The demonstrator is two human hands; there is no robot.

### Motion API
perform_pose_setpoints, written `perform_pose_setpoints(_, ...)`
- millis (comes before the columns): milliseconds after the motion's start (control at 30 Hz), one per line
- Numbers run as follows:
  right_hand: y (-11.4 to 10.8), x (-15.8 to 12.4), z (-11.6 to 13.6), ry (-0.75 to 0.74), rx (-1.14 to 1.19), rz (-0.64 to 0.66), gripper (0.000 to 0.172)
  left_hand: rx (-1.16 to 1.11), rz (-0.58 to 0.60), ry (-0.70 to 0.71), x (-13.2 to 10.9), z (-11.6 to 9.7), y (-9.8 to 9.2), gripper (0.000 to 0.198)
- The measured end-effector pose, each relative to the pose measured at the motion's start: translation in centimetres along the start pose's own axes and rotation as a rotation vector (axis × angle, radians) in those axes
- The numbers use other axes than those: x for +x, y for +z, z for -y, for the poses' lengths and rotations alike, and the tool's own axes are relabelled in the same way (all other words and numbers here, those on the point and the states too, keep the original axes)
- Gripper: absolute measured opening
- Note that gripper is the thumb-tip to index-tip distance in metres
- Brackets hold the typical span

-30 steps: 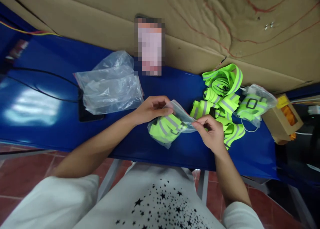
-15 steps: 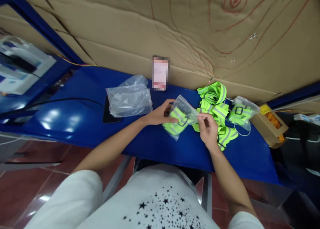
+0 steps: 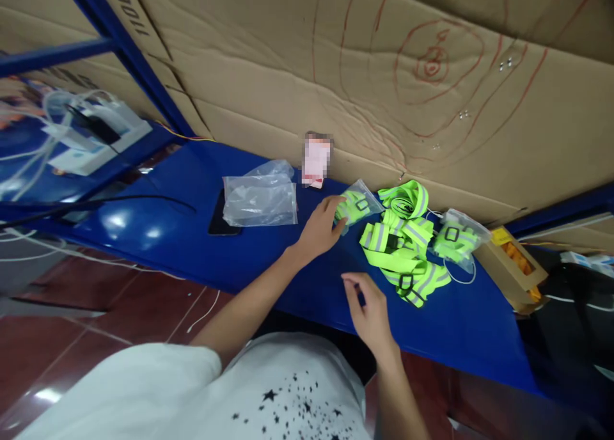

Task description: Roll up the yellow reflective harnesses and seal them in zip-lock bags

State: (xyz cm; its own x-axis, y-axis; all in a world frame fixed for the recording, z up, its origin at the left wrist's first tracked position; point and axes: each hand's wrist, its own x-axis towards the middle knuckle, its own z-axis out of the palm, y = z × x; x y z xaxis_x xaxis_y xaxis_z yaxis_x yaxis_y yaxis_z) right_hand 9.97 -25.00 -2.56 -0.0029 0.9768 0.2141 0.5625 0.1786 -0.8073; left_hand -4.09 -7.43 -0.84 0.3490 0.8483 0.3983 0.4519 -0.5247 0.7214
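Note:
My left hand [image 3: 322, 227] is closed around the near left end of a clear zip bag [image 3: 357, 203] with a folded neon-yellow reflective strap inside. The bag lies at the back of the blue table, and the fingers cover part of it. Lower and to the right, my right hand [image 3: 368, 309] hovers in front of the table, fingers curled together with nothing visible in them. Beside it are loose neon-yellow reflective straps [image 3: 400, 251] with grey stripes and black buckles. Another bagged strap [image 3: 455, 235] rests to their right.
Empty clear bags [image 3: 261, 200] lie on a dark flat object [image 3: 223, 219] at left. A pixelated card [image 3: 316, 162] leans against the cardboard wall [image 3: 268, 75]. A brown box [image 3: 511, 267] stands at right. Cables and a power strip [image 3: 100, 136] sit far left.
The bagged strap has moved away from me to the back of the table, with my left hand at it. My right hand has let go of the bag and drawn back towards me.

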Motion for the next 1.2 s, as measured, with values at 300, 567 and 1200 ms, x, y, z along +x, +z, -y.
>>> perform_pose_setpoints(300, 0.7, -2.1, -2.1, 0.028, 0.122, 0.130, 0.020, 0.285, -0.015, -0.002, -9.0, 1.5, -4.5, 0.027)
perform_pose_setpoints(567, 0.6, -2.1, -1.2, 0.056, 0.187, 0.082, 0.021, 0.745, 0.058, -0.220, -8.0, 6.5, -9.2, 0.051)
perform_pose_setpoints(1200, -12.3, 19.6, -8.6, 0.457, -0.479, -0.250, 0.080, -0.081, 0.076, 0.027, -11.7, 0.2, -2.9, 0.028)
